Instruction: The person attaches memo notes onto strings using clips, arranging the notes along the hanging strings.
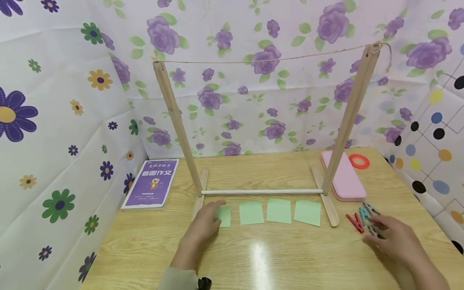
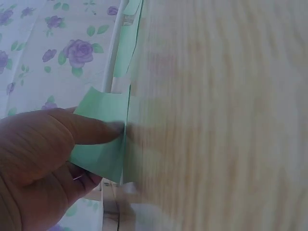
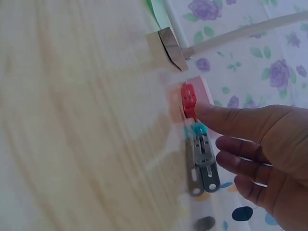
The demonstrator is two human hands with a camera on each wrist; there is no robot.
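Note:
Several pale green sticky notes lie in a row on the wooden table in the head view. My left hand is over the leftmost sticky note, its thumb and index finger apart across it. In the left wrist view the thumb crosses in front of that note; contact cannot be told. At the right, my right hand hovers by a small group of clothespins: a red one, a teal one and grey ones. Its thumb and fingers are spread, with nothing visibly held between them.
A wooden frame stands behind the notes, with twine strung between its post tops and a white rod low across. Left of it lies a purple book; on the right are a pink case and a red ring.

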